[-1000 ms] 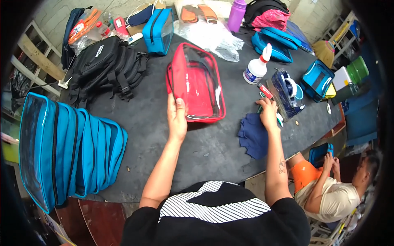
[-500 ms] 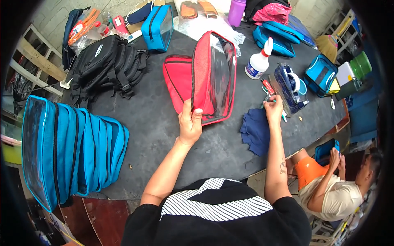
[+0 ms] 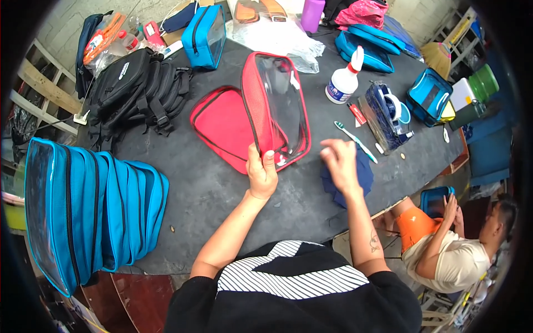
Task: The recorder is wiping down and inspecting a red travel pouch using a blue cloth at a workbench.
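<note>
My left hand (image 3: 261,173) grips the lower corner of a red zippered pouch (image 3: 256,89) with a clear plastic window. The pouch stands tilted above the black table, and its red back panel (image 3: 219,125) spreads out to the left. Over a crumpled navy cloth (image 3: 363,172) hovers my right hand (image 3: 342,164), its fingers bent and slightly apart; nothing shows between them. A green-and-white toothbrush (image 3: 355,141) lies just beyond that hand. Near it are a small red item (image 3: 357,114) and a clear case (image 3: 383,119) with rolls inside.
Blue pouches (image 3: 83,205) stand stacked at the left edge. Black backpacks (image 3: 133,91) lie behind them. A white spray bottle (image 3: 341,83) and more blue pouches (image 3: 430,97) occupy the far right. A seated person (image 3: 449,244) handles a blue pouch beyond the table's right edge.
My right hand has moved left, away from the toothbrush and small items, to above the navy cloth. The red pouch has tilted, showing more of its back panel. My left hand keeps its grip.
</note>
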`<action>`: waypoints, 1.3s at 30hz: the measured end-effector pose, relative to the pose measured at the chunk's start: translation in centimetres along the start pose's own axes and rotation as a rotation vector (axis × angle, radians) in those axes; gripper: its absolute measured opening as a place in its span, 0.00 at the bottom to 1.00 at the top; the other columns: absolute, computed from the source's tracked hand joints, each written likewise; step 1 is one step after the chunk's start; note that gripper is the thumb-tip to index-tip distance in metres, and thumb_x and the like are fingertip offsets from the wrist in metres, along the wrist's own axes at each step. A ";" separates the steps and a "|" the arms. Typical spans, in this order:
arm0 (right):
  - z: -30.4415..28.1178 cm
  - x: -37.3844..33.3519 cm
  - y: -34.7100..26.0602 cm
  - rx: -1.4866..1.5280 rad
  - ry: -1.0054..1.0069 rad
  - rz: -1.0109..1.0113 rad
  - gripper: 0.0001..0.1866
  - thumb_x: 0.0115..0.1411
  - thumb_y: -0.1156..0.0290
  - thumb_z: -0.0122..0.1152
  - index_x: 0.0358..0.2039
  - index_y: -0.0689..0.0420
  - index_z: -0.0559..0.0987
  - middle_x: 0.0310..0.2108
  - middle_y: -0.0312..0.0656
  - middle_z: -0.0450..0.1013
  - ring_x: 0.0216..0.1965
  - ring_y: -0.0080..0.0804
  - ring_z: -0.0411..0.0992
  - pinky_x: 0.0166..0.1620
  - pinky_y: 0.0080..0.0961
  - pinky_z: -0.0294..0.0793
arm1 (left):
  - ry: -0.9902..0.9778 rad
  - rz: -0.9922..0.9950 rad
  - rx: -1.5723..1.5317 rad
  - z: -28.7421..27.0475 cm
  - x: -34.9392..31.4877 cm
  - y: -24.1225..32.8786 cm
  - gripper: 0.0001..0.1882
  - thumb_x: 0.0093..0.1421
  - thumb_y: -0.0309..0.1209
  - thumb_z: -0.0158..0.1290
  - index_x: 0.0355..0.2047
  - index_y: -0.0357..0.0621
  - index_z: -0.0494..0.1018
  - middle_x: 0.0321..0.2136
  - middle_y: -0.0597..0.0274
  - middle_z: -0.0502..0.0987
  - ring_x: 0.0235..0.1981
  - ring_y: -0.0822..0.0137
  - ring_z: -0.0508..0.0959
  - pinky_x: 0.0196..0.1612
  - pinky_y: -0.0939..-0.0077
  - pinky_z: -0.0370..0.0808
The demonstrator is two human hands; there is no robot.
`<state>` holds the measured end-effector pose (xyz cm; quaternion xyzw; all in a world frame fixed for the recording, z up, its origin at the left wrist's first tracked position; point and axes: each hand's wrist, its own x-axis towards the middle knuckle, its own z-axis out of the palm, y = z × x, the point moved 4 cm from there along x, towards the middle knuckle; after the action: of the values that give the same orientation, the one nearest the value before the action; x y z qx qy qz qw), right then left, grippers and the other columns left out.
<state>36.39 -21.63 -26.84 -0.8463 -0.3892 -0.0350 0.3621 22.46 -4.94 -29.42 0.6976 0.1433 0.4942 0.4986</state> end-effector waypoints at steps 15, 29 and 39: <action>2.2 0.1 -3.5 -0.109 0.177 -0.250 0.15 0.43 0.62 0.72 0.27 0.55 0.77 0.28 0.35 0.68 0.36 0.37 0.60 0.44 0.33 0.60 | -0.058 -0.049 0.021 0.2 0.0 0.3 0.13 0.67 0.31 0.47 0.47 0.34 0.66 0.27 0.55 0.73 0.27 0.58 0.75 0.32 0.68 0.71; 2.6 0.9 -3.7 -0.159 0.025 -0.334 0.17 0.39 0.63 0.74 0.26 0.55 0.75 0.27 0.34 0.66 0.37 0.38 0.59 0.45 0.36 0.58 | 0.007 0.006 0.056 0.5 -0.2 0.2 0.14 0.69 0.36 0.45 0.43 0.35 0.63 0.19 0.66 0.68 0.21 0.74 0.67 0.25 0.77 0.65; 4.4 0.4 -0.1 1.242 -0.109 0.257 0.10 0.54 0.65 0.61 0.26 0.56 0.72 0.27 0.30 0.65 0.35 0.25 0.61 0.41 0.22 0.58 | 0.129 -0.320 0.113 0.3 -1.1 -2.6 0.19 0.70 0.38 0.43 0.50 0.34 0.59 0.23 0.69 0.65 0.23 0.78 0.64 0.26 0.81 0.64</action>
<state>35.61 -18.55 -29.84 -0.5191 -0.2502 0.2842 0.7663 23.02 -4.65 -32.19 0.6596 0.3118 0.4436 0.5206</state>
